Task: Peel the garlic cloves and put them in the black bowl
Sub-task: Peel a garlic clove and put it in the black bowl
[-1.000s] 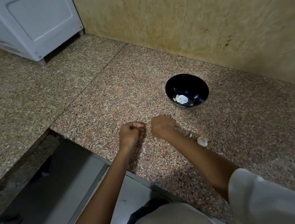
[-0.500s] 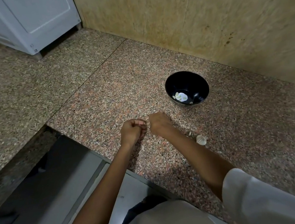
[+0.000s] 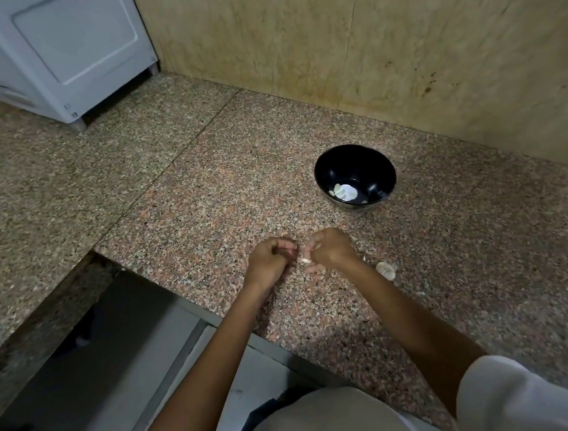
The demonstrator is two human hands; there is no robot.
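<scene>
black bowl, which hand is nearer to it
Right. The right hand lies just in front of the black bowl; the left hand is farther left. Both pinch a garlic clove between them.

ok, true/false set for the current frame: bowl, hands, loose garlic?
1. The black bowl holds peeled garlic. True.
2. The left hand and the right hand both pinch a garlic clove between them. True.
3. The right hand is inside the bowl. False: it is over the counter, short of the bowl.
4. The bowl is tipped on its side. False: it stands upright.
5. A garlic piece lies on the counter by the right wrist. True.
</scene>
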